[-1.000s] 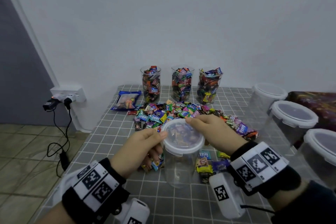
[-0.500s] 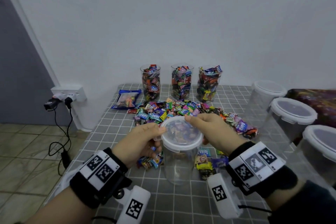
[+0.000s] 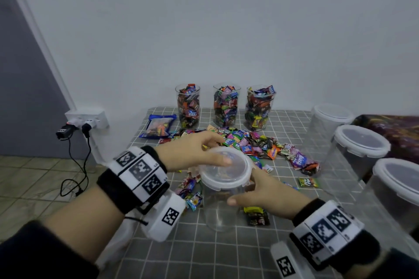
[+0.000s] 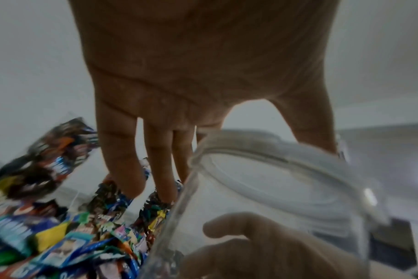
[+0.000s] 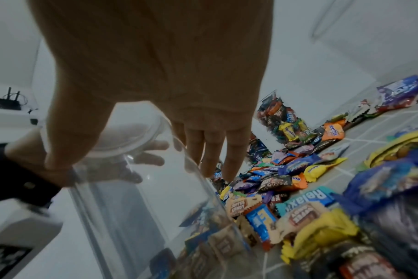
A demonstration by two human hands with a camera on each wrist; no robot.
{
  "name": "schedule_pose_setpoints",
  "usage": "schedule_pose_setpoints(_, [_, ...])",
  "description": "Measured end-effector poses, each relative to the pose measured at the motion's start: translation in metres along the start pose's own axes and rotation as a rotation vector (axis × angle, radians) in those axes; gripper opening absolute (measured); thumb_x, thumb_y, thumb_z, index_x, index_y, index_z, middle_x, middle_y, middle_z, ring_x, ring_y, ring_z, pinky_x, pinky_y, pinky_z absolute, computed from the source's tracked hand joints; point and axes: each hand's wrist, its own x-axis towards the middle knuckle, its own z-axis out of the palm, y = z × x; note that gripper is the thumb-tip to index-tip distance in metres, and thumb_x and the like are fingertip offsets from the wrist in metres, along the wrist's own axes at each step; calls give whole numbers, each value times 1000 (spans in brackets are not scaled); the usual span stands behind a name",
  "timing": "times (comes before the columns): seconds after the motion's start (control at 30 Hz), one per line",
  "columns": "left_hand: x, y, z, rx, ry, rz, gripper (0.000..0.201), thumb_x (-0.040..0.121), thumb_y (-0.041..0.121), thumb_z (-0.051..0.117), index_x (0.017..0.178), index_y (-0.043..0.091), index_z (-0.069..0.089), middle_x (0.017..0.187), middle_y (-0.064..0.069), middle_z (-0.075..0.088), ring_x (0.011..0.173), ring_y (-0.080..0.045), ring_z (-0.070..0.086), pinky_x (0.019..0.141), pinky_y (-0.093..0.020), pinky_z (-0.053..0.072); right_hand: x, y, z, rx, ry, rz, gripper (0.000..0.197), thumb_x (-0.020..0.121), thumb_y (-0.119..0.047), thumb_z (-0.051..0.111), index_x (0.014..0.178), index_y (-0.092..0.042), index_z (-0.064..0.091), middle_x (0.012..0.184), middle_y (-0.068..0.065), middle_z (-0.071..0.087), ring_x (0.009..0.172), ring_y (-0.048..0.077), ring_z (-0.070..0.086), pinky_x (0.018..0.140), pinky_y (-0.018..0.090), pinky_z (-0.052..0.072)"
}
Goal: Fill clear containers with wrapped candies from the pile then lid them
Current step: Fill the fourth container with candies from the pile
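I see an empty clear container standing upright on the grey checked tablecloth, at the near edge of the candy pile, with its translucent white lid on top. My left hand reaches over that lid: the thumb lies on its top face and the fingers extend past the far rim. From the left wrist view the fingers look nearly straight; I cannot tell whether they clamp the rim or only rest against it. My right hand grasps the container's body just under the lid, thumb on the near wall and fingers wrapped round the right side, as the right wrist view confirms.

Against the wall behind the pile stand three open tumblers packed with wrapped candies. A blue candy bag lies left of them. Loose candies lie around the container's base, including a dark wrapper near my right wrist. Three lidded clear containers line the right edge of the table. A wall socket with plugs sits at left.
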Motion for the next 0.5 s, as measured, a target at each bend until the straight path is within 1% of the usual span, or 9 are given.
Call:
schedule_pose_setpoints(0.03, [2, 8, 1, 88, -54, -2, 81, 52, 69, 66, 124, 36, 46, 125, 13, 52, 111, -5, 53, 96, -26, 44, 0, 0, 1, -16, 10, 7, 72, 68, -25, 80, 127, -41, 41, 122, -26, 55, 111, -14, 49, 89, 9, 39])
schedule_pose_setpoints(0.07, [5, 13, 3, 156, -93, -11, 85, 56, 65, 66, 131, 33, 43, 129, 12, 50, 114, -6, 51, 100, -26, 41, 0, 1, 2, -35, 21, 16, 74, 69, -24, 81, 128, -41, 41, 123, -25, 54, 112, -13, 49, 92, 12, 41])
schedule_pose_setpoints(0.13, [9, 22, 6, 218, -128, -8, 88, 59, 59, 66, 138, 29, 39, 135, 12, 46, 117, -6, 48, 103, -25, 38, 0, 2, 2, -68, 46, 16, 78, 71, -25, 83, 134, -39, 39, 125, -23, 55, 115, -10, 49, 98, 21, 43])
schedule_pose_setpoints(0.2, [10, 26, 9, 237, -137, 12, 93, 62, 55, 75, 142, 30, 34, 140, 13, 41, 121, -6, 44, 104, -25, 36, -1, 3, 3, -67, 66, 1, 79, 70, -28, 83, 135, -36, 40, 125, -22, 57, 115, -7, 51, 100, 28, 45])
schedule_pose_setpoints(0.23, [9, 27, 10, 279, -145, 24, 94, 65, 53, 78, 144, 32, 31, 142, 12, 38, 124, -7, 41, 106, -27, 34, -1, 4, 4, -60, 74, -6, 80, 67, -32, 84, 135, -35, 41, 124, -21, 58, 115, -6, 52, 99, 29, 46])
schedule_pose_setpoints(0.3, [6, 30, 12, 464, -165, 39, 99, 67, 55, 77, 147, 35, 22, 144, 10, 32, 131, -10, 33, 109, -29, 29, -2, 5, 5, -59, 87, -19, 83, 60, -42, 82, 133, -32, 43, 122, -18, 60, 113, -3, 54, 97, 29, 47])
schedule_pose_setpoints(0.33, [3, 32, 13, 573, -164, 42, 102, 66, 57, 76, 148, 35, 19, 142, 8, 31, 131, -11, 31, 109, -29, 28, -2, 4, 5, -69, 93, -24, 84, 58, -46, 80, 133, -31, 44, 121, -17, 60, 112, -3, 55, 95, 29, 48])
schedule_pose_setpoints(0.4, [-1, 36, 15, 717, -129, 61, 102, 66, 58, 75, 148, 34, 19, 136, 6, 34, 127, -13, 35, 106, -31, 33, -1, 5, 6, -84, 97, -24, 85, 56, -49, 78, 132, -30, 45, 121, -17, 60, 111, -3, 55, 95, 29, 48])
schedule_pose_setpoints(0.5, [-2, 40, 13, 757, -76, 80, 96, 66, 57, 75, 145, 35, 25, 130, 7, 40, 120, -13, 41, 100, -33, 39, 0, 3, 7, -93, 99, -23, 80, 56, -48, 80, 128, -30, 49, 118, -16, 62, 111, -1, 56, 97, 31, 47])
